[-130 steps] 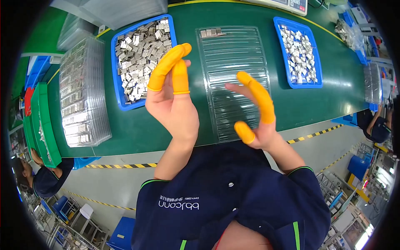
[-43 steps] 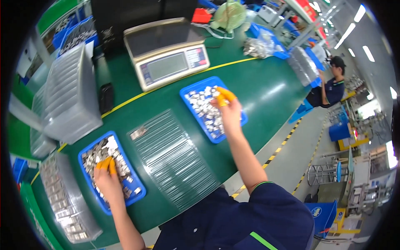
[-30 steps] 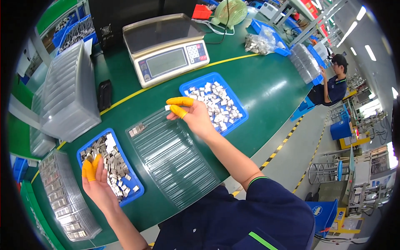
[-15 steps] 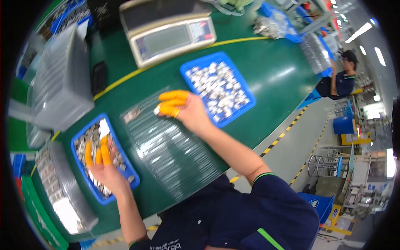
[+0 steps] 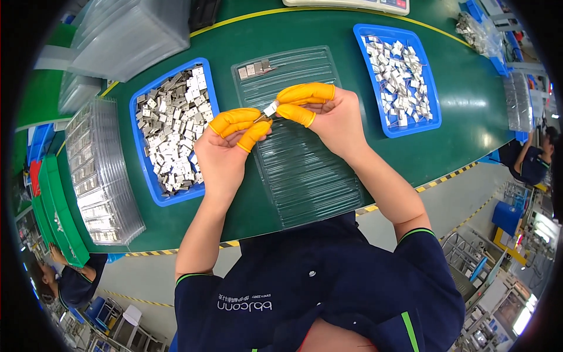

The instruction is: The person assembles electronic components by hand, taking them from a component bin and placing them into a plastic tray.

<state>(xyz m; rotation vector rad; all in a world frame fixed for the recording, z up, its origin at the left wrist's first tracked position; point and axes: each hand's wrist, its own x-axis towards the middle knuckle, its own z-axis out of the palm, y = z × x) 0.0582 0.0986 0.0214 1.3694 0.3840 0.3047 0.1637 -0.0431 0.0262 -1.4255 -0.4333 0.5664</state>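
Observation:
In yellow finger cots, my two hands meet over a transparent ribbed plastic tray (image 5: 311,176). Between the fingertips of my right hand (image 5: 334,120) is a small white block (image 5: 270,109). My left hand (image 5: 226,146) pinches a small grey metal piece (image 5: 261,118) against it; whether the two are joined I cannot tell. Several finished-looking small parts (image 5: 255,69) lie in a row at the tray's far left corner. A blue bin (image 5: 153,190) of grey and white metal pieces is left of my hands. Another blue bin (image 5: 435,111), right, holds white blocks with thin leads.
Stacked transparent trays (image 5: 102,176) filled with parts stand at the left, with taller stacked plastic trays (image 5: 132,35) behind. A green bin (image 5: 61,217) is at the far left. A scale (image 5: 375,4) sits at the back. One person (image 5: 531,158) works far right, another (image 5: 76,284) far left.
My left hand has risen out of the left bin and come to my right hand over the tray. Both now pinch small parts together. The view has shifted.

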